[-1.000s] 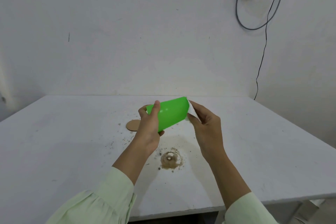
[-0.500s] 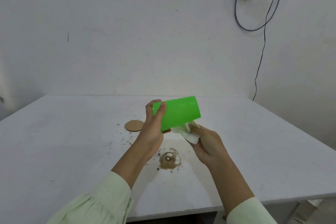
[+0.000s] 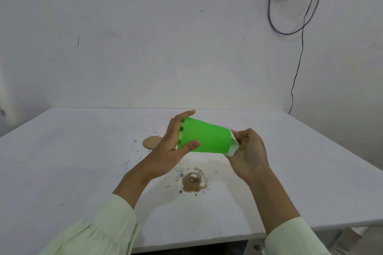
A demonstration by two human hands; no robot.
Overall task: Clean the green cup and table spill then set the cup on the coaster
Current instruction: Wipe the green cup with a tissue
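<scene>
Wiping step: you've got the green cup [image 3: 205,138] on its side in the air over the table [image 3: 72,163], mouth end at your right, so the tissue can get at it.
Left hand: your left hand [image 3: 173,147] is closed round the cup's base end, thumb across the near side, fingers over the bottom. Why: steadies it while the other hand works, I'd say.
Right hand: your right hand [image 3: 247,152] is curled shut on a white tissue [image 3: 233,147], pressed against the cup's rim. Can't tell if the tissue goes inside; the mouth is hidden by the hand.
Cup vs grip: cup spans between both hands, left at the narrow end, right touching the wide end. Well above the tabletop, not resting on anything.
Spill: brown spill [image 3: 193,181] sits on the table below and slightly toward you from the cup, with dark specks scattered around. Looks unwiped.
Coaster: round brown coaster [image 3: 151,142] lies flat on the table, behind your left hand, partly hidden, bare.
Progress: early, judging by this. Cup cleaning in hand; spill and placement not yet done.
Risk: thin cup may squash if you squeeze hard.
</scene>
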